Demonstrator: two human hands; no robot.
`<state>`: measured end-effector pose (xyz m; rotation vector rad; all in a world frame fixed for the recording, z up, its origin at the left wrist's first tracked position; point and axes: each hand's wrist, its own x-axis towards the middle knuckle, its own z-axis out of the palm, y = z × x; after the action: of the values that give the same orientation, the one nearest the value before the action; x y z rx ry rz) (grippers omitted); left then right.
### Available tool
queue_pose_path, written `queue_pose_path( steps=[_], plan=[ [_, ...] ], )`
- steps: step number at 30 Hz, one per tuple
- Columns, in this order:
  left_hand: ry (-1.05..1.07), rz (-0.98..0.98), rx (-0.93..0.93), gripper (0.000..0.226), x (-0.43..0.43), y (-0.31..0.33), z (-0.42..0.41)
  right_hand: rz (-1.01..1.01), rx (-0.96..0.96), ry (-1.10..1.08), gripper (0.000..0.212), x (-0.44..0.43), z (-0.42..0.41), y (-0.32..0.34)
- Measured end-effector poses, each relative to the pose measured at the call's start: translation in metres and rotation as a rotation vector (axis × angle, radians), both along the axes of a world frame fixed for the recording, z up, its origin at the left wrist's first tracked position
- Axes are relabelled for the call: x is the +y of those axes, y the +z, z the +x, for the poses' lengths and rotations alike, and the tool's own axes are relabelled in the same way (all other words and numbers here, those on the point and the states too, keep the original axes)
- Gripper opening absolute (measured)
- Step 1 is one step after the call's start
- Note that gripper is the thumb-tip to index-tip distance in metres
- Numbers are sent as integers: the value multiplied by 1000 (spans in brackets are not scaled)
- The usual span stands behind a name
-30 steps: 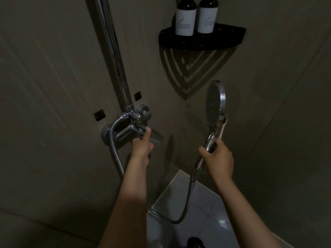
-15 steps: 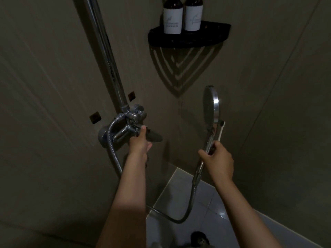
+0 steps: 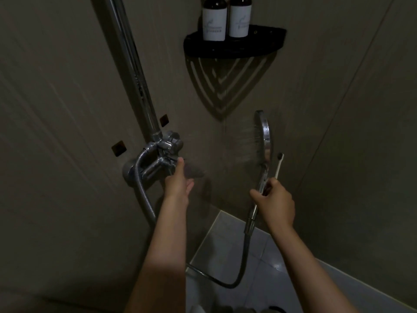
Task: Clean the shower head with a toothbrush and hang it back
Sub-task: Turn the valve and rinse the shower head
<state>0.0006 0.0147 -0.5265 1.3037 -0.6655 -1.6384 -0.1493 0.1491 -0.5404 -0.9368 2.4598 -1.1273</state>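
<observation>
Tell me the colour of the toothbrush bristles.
The toothbrush bristles look black, the handle white; head view.

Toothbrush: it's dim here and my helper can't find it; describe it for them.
Below the black corner shelf, the right hand holds up the chrome shower head. Beside it, in the same hand, is the toothbrush: thin, white, dark-bristled.

The person shows only as two bare limbs, left forearm (image 3: pixel 164 249) and right forearm (image 3: pixel 309 263), sleeveless to the frame's edge, ending in a bare left hand (image 3: pixel 178 184) and right hand (image 3: pixel 277 202).
</observation>
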Motion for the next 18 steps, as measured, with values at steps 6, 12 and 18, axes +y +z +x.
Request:
queue_pose_path(
  steps=[6,12,18],
  plan=[
    [-145,43,9,58,12,-25,-13,3,9,-24,18,3,-3,-2],
    [-534,75,37,35,52,-33,-47,-20,-3,-50,17,16,-13,-4],
    [-971,-23,-23,23,98,-44,-87,-59,-11,-138,21,44,-36,-4]
  ],
)
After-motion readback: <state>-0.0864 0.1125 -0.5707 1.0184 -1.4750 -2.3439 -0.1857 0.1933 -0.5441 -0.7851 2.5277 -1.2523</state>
